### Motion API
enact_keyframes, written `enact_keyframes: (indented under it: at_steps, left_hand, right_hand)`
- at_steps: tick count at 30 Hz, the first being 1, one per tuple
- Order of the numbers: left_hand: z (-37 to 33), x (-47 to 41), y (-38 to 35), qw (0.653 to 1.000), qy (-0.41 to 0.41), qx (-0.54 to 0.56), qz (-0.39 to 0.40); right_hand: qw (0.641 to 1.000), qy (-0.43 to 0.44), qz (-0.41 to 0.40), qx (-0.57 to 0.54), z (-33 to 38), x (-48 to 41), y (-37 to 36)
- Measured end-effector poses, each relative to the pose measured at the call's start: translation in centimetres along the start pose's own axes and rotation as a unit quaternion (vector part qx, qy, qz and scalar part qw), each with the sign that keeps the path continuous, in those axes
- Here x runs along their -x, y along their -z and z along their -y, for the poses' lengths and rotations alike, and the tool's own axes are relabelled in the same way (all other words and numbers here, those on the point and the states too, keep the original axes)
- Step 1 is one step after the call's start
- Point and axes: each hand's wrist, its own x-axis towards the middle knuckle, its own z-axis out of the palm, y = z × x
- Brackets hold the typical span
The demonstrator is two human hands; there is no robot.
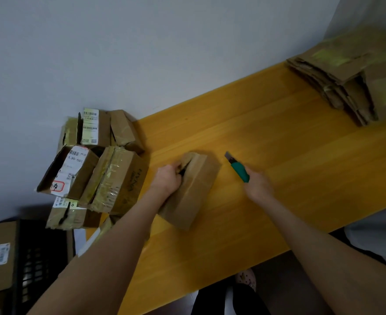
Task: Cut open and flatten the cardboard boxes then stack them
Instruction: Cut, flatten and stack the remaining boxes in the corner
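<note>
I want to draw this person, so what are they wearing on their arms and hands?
Nothing that shows. The left arm and right arm are bare, with no sleeves in view. The left hand and right hand wear no gloves, watch or bracelet.

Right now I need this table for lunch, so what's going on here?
A person is breaking down boxes on the yellow table. Their left hand grips the split end of a small brown box lying in the middle. The right hand holds a green knife, blade out, just right of the box and clear of it. Taped boxes sit piled at the left by the wall, and flattened cardboard is stacked at the far right.
</note>
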Motion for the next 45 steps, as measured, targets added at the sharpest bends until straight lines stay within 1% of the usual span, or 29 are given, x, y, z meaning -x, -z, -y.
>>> enact_keyframes:
  at_steps: [2, 4, 5, 7, 8, 10, 12, 14, 16, 18, 19, 22, 25, 28, 30, 33, 35, 37, 39, 41, 43, 45]
  left_hand:
    - [-0.6, 0.3, -0.4, 1.000, 0.005, -0.006, 0.003]
    - [-1.2, 0.6, -0.7, 0.999, 0.005, -0.039, 0.004]
    - [-1.6, 0.8, -0.8, 0.998, 0.002, -0.063, 0.002]
    - [-2.3, 1.1, -1.0, 0.994, 0.001, -0.104, -0.014]
    - [-2.8, 1.3, -1.1, 0.993, 0.002, -0.118, -0.024]
    - [-3.6, 1.5, -1.5, 0.990, 0.007, -0.134, -0.039]
    - [-4.0, 1.8, -1.7, 0.990, 0.013, -0.128, -0.048]
    - [-3.7, 1.8, -1.3, 0.995, 0.023, -0.077, -0.060]
    - [-2.8, 1.6, -0.3, 0.997, 0.038, 0.012, -0.059]
    - [-2.0, 1.6, 0.6, 0.993, 0.047, 0.094, -0.048]
    - [-1.8, 1.7, 0.9, 0.990, 0.047, 0.126, -0.046]
    - [-2.2, 2.5, 1.3, 0.978, 0.024, 0.196, -0.059]
    - [-2.7, 3.5, 2.0, 0.972, -0.010, 0.224, -0.074]
    - [-2.5, 4.3, 3.3, 0.963, -0.018, 0.251, -0.099]
    - [-2.5, 4.7, 4.0, 0.957, -0.014, 0.270, -0.105]
    - [-2.6, 5.1, 4.9, 0.956, -0.010, 0.268, -0.121]
    - [-1.8, 5.3, 5.3, 0.952, 0.010, 0.270, -0.142]
    - [-0.7, 5.4, 5.3, 0.939, 0.029, 0.309, -0.146]
    - [-0.2, 5.4, 5.2, 0.934, 0.029, 0.327, -0.139]
    - [-0.2, 5.2, 5.3, 0.933, 0.020, 0.335, -0.130]
    - [-0.4, 5.0, 5.7, 0.932, 0.006, 0.341, -0.121]
    - [-0.8, 4.9, 5.9, 0.926, 0.000, 0.357, -0.121]
  right_hand:
    - [0.997, -0.007, 0.007, 0.073, 0.6, -0.3, -0.5]
    - [0.993, 0.014, -0.020, 0.112, 1.3, -0.2, -0.5]
    - [0.993, 0.030, -0.039, 0.107, 1.8, -0.1, -0.3]
    - [0.997, 0.049, -0.045, 0.042, 3.5, 0.1, 0.1]
    - [0.999, 0.042, -0.025, 0.008, 4.6, 0.3, 0.2]
    - [0.999, 0.018, 0.024, -0.014, 6.3, 1.0, -0.3]
    - [0.998, -0.009, 0.045, -0.041, 6.7, 1.8, -1.5]
    - [0.993, -0.035, 0.051, -0.097, 6.2, 2.0, -2.0]
    - [0.988, -0.039, 0.051, -0.140, 5.4, 2.0, -2.0]
    - [0.986, -0.036, 0.034, -0.158, 5.1, 2.1, -1.9]
    - [0.988, -0.034, 0.019, -0.151, 5.3, 2.3, -1.8]
    - [0.997, -0.018, -0.022, -0.071, 6.7, 3.0, -1.2]
    - [0.999, -0.024, -0.024, -0.003, 7.9, 3.1, 0.4]
    - [1.000, 0.026, -0.002, 0.002, 8.3, 3.1, 1.9]
    - [0.998, 0.062, 0.000, -0.032, 8.7, 3.3, 2.3]
    - [0.992, 0.089, -0.023, -0.082, 8.9, 3.6, 2.5]
    - [0.983, 0.073, -0.038, -0.166, 8.8, 3.7, 2.9]
    - [0.967, 0.060, -0.045, -0.243, 8.7, 3.7, 3.2]
    - [0.964, 0.068, -0.039, -0.253, 8.7, 3.7, 3.4]
    - [0.959, 0.048, -0.019, -0.280, 8.5, 3.8, 3.4]
    - [0.963, 0.032, -0.030, -0.267, 7.9, 3.8, 3.3]
    - [0.981, 0.030, -0.059, -0.182, 7.5, 3.7, 3.4]
